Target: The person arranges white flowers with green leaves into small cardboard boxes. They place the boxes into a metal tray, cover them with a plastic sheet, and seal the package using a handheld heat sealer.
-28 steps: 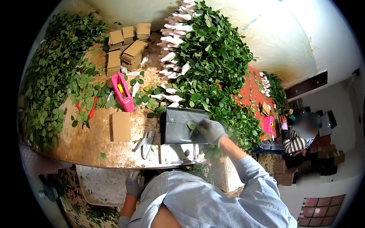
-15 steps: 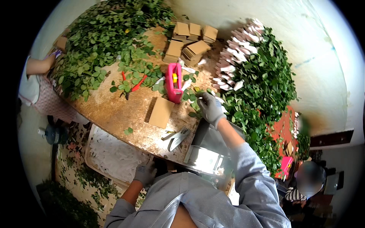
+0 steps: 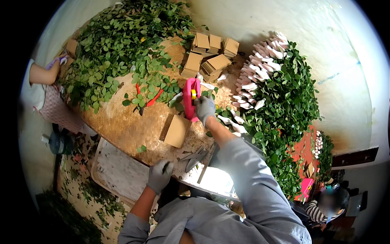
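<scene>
My right hand (image 3: 205, 106) reaches onto the pink tape dispenser (image 3: 187, 101), fingers curled beside its yellow roll; what lies between their tips is hidden. My left hand (image 3: 160, 175) is curled at the table's front edge, and what it holds, if anything, is unclear. A kraft card stack (image 3: 176, 131) lies between my hands. Grey metal tools (image 3: 195, 159) rest near the edge, and red-handled shears (image 3: 152, 99) lie among loose leaves. Under my right arm a dark, shiny box (image 3: 215, 164) is partly hidden. Leafy stems with pale pink wrapped heads (image 3: 264, 71) are piled to the right.
A leafy pile (image 3: 101, 61) covers the back left of the worktable (image 3: 118, 122), beside more cardboard stacks (image 3: 219, 61). A co-worker's gloved hand (image 3: 57, 63) is at the left edge; another person (image 3: 319, 211) is at far right. A white tub (image 3: 113, 166) sits below the table.
My right hand left the dark box and moved up and left to the tape dispenser. My left hand has risen to the table's front edge. The view has swung, bringing the left co-worker into sight.
</scene>
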Demonstrator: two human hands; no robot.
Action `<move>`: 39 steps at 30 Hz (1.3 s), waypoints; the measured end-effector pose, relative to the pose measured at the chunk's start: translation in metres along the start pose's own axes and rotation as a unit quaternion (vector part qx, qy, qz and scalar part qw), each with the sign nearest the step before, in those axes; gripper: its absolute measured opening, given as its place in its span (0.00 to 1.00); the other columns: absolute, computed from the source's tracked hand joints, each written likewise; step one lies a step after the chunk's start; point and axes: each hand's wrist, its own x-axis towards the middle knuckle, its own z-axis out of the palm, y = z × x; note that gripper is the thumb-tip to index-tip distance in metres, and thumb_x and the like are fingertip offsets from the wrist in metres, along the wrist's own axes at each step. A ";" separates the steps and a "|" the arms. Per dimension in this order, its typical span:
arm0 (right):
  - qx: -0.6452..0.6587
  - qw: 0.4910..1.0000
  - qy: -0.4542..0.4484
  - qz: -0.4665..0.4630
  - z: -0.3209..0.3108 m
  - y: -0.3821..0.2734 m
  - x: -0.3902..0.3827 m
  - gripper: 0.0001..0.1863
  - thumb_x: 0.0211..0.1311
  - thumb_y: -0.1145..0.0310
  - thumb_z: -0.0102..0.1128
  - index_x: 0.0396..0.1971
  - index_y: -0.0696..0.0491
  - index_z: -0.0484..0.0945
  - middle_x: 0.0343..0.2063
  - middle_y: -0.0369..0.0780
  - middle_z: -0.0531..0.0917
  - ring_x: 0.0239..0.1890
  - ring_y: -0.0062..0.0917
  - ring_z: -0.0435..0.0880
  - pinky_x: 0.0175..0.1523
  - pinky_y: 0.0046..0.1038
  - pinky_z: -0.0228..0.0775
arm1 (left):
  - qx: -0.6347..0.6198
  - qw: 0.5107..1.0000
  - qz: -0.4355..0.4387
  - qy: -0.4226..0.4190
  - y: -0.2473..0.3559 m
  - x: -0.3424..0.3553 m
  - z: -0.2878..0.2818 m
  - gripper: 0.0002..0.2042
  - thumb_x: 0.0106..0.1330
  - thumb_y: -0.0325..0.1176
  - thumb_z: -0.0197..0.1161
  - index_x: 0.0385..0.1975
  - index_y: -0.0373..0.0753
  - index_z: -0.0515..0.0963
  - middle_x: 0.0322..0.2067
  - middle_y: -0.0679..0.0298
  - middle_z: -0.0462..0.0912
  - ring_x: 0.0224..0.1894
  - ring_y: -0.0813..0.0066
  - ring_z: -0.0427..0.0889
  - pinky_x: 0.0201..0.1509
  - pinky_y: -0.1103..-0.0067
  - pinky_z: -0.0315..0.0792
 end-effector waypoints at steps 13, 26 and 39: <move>0.429 0.857 -0.177 0.225 -0.114 0.014 -0.238 0.21 0.76 0.54 0.54 0.36 0.59 0.81 0.25 0.36 0.83 0.25 0.17 0.83 0.26 0.23 0.70 | -0.175 0.925 -0.298 -0.156 0.047 0.231 0.049 0.18 0.71 0.48 0.62 0.35 0.35 0.82 0.27 0.64 0.85 0.20 0.79 0.79 0.23 0.80 0.70; 0.396 0.879 -0.176 0.197 -0.089 0.034 -0.243 0.16 0.73 0.64 0.55 0.41 0.63 0.83 0.28 0.50 0.85 0.30 0.35 0.85 0.38 0.36 0.76 | -0.099 0.948 -0.286 -0.094 0.025 0.256 0.087 0.11 0.61 0.35 0.75 0.35 0.34 0.84 0.27 0.61 0.86 0.22 0.73 0.83 0.20 0.77 0.71; 0.539 0.826 -0.069 0.148 -0.203 0.078 -0.261 0.15 0.77 0.58 0.54 0.37 0.54 0.81 0.27 0.32 0.82 0.26 0.11 0.80 0.29 0.17 0.70 | -0.034 0.971 -0.092 -0.218 0.121 0.274 0.135 0.13 0.56 0.37 0.68 0.21 0.30 0.81 0.19 0.64 0.80 0.18 0.76 0.74 0.25 0.76 0.70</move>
